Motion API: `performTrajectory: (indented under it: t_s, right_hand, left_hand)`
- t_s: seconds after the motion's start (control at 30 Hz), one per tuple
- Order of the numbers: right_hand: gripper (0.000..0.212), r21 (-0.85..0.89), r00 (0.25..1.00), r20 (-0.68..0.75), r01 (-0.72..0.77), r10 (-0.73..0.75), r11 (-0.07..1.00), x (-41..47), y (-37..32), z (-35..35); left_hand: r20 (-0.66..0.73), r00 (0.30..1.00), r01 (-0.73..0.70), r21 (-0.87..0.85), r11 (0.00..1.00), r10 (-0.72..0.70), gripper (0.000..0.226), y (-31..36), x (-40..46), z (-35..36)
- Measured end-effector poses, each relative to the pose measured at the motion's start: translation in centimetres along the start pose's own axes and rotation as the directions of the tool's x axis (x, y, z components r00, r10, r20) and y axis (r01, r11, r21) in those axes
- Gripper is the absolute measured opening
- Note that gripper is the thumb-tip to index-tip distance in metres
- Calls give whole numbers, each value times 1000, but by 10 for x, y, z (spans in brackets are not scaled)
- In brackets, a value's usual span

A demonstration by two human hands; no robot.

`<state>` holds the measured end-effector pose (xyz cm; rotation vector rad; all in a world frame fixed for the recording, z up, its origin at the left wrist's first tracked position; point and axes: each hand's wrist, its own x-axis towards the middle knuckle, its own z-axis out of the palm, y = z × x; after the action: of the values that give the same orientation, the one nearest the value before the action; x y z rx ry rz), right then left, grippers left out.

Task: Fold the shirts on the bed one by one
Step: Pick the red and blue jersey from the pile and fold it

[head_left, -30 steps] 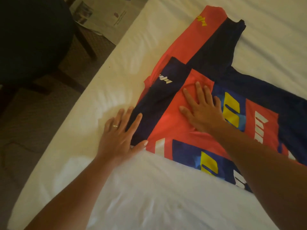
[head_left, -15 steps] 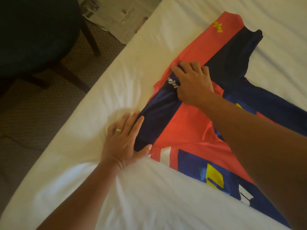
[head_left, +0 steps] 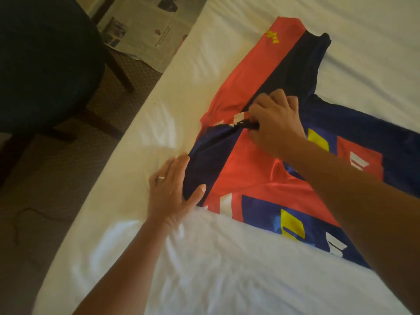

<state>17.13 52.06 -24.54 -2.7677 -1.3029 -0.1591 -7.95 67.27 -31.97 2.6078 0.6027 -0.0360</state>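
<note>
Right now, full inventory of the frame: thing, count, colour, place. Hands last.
shirt: 1, red and navy with yellow and white blocks, spread on the bed, one sleeve folded in over the body
bed sheet: 1, white, covers the bed under the shirt
newspaper: 1 spread, grey-white print, on the floor beside the bed, top left
chair: 1, dark seat and dark wooden legs, on the floor at left
cord: 1, thin and dark, on the carpet, lower left
ring: 1, silver, on a finger of the left hand
left hand: flat, fingers straight, presses the folded sleeve's lower end
right hand: fingers curled, pinches the sleeve's cuff end
</note>
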Motion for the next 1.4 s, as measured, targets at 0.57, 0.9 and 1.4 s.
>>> performTrajectory:
  t_s: [0.57,0.9,1.4]
  right_hand:
    - [22,166,945,83,-328,318,930,-246,-8,13]
    - [13,312,961,227,-228,160,922,-259,-6,17]
    - [56,171,900,405,-246,159,954,-244,1,-2]
  left_hand:
    - [-11,916,-352,456,817,401,35,5,-26,-30]
    - [183,882,-462,514,723,433,19,-7,-20,-48]
    - [268,903,-428,489,760,336,32,57,-32,-23]
